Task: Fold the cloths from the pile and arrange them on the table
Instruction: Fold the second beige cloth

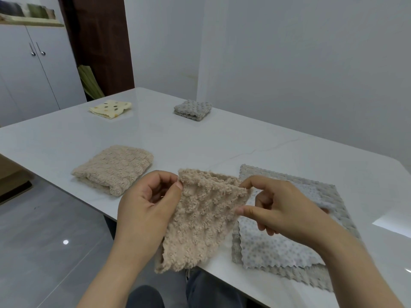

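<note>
**Beige fleece cloth held up by two corners at the near edge of the desk**

In the lower centre of the frame, a fluffy beige cloth [200, 218] is held in the air in front of the near edge of the white desk [200, 141]. The left grip [144, 207] pinches its upper left corner between thumb and curled fingers. The right grip [282, 210] pinches its upper right corner and right edge, with forefinger above and thumb below. The cloth hangs slack between them and tapers down to a point below the desk edge, above the person's dark trousers [211, 292].

To the lower right, partly behind the right grip, the remaining pile lies flat on the desk. It has a pale grey dotted cloth [266, 247] with a scalloped edge on top of a larger grey-beige cloth [329, 196], also scalloped.

Three folded cloths lie well apart from one another on the desk. A folded beige fleece cloth [113, 170] sits at centre left, near the left grip but not touching it. A small folded grey cloth [193, 110] with a bobbled surface lies at upper centre. A folded yellow cloth [110, 109] with dark and orange spots lies to its left, near the far edge.

Behind the desk, at upper left, stand a white cabinet [33, 63] with two metal handles and a dark brown door [100, 41]. Grey floor tiles [44, 241] fill the lower left.
</note>
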